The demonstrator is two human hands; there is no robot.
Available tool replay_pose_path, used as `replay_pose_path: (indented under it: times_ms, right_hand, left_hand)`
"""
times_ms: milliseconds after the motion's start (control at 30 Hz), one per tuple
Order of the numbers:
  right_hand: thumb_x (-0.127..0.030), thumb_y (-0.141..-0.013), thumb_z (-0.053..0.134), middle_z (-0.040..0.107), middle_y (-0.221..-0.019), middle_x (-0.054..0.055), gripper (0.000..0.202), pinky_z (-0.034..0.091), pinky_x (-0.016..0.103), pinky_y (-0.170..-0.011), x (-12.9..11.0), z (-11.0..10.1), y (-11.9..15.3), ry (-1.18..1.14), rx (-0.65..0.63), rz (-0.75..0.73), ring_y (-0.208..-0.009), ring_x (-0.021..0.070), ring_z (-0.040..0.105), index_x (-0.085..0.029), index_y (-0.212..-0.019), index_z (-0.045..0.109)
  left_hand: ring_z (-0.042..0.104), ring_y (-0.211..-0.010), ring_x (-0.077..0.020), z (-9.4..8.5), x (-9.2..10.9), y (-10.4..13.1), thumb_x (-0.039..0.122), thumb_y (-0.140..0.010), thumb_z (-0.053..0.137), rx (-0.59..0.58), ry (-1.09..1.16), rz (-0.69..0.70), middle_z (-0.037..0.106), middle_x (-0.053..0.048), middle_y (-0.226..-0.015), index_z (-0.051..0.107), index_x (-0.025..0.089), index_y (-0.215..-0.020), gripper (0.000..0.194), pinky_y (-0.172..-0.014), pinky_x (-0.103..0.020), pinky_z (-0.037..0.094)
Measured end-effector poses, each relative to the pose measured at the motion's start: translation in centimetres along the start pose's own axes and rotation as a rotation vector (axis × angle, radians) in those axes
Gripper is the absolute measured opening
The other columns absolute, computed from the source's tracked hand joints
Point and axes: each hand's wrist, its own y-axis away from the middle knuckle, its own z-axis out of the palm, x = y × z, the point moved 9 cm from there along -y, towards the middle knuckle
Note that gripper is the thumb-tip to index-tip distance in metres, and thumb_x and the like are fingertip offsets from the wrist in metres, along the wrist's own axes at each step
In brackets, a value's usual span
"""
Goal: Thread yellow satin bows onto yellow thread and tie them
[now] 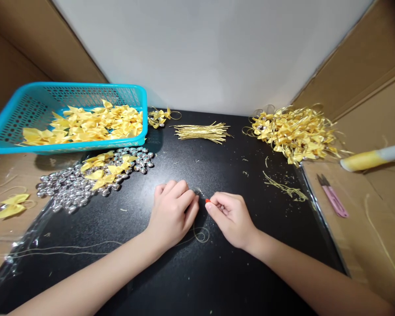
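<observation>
My left hand (174,210) is closed above the middle of the black tabletop, its fingers curled and hiding most of what they grip. A thin pale cord (202,235) loops just below it and seems to run up into its fingers. To its right, my right hand (232,217) is closed in a pinch. A small red spot (207,200) shows at the thumb tip; I cannot tell whether it is a nail or a held piece. A faint strand shows between the hands.
A blue basket (145,114) of yellow ribbon pieces stands at back left. Silver beads (67,186) lie before it. Cut gold ties (202,132) lie at the back. Finished yellow ribbon flowers (292,134) pile up at right, near pink thread snips (334,199) and a glue-gun-like tube (375,158).
</observation>
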Motion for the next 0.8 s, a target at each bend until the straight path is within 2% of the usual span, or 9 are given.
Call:
replay_pose_path:
  times_ms: [467, 800]
  right_hand:
    - [-0.018, -0.086, 0.051, 0.036, -0.055, -0.005, 0.031, 0.027, 0.022, -0.052, -0.13, 0.38, 0.16, 0.073, -0.013, -0.054, -0.051, 0.0068, 0.035, -0.018, -0.059, 0.035]
    - [-0.016, -0.084, 0.05, 0.034, -0.053, -0.006, 0.032, 0.027, 0.021, -0.052, -0.35, 0.32, 0.0, 0.066, -0.005, -0.058, -0.05, 0.0063, 0.032, -0.018, -0.058, 0.032]
  left_hand:
    - [0.045, -0.072, -0.0195, 0.61, -0.23, -0.29, 0.023, -0.092, 0.048, -0.089, 0.044, -0.057, 0.054, -0.004, -0.072, 0.057, 0.016, -0.064, 0.03, -0.068, -0.035, 0.026]
    - [0.043, -0.07, -0.0182, 0.58, -0.32, -0.31, 0.021, -0.093, 0.049, -0.065, 0.026, -0.036, 0.052, -0.003, -0.068, 0.053, 0.016, -0.061, 0.033, -0.066, -0.034, 0.025]
